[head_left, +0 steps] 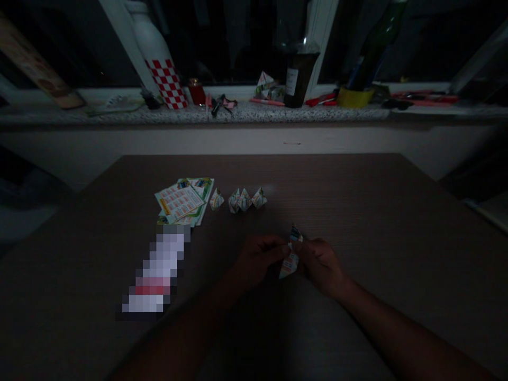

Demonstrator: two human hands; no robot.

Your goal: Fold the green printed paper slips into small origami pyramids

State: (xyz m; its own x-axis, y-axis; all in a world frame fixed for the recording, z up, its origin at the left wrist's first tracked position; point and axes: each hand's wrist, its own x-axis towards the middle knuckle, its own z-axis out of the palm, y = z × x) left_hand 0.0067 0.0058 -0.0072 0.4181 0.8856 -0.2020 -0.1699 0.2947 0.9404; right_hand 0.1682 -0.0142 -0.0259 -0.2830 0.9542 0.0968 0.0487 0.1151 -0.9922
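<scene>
Between my two hands is a piece of folded printed paper (289, 264), held a little above the table with pointed corners at its top and bottom. My left hand (262, 259) pinches its left edge between thumb and fingers. On the other side, my right hand (319, 263) grips the right edge, its thumb lying over the paper's middle. Beyond the hands stand several small folded paper pieces (245, 200) in a row, with pointed tips. Left of that row lies a loose pile of printed paper sheets (180, 203).
A pixelated phone-like object (156, 270) lies left of my arms on the brown table (357, 211). Behind, a stone windowsill (238, 114) carries a checkered white bottle (166, 79), a dark jar (297, 79), a green bottle (371, 47) in yellow tape, and small clutter.
</scene>
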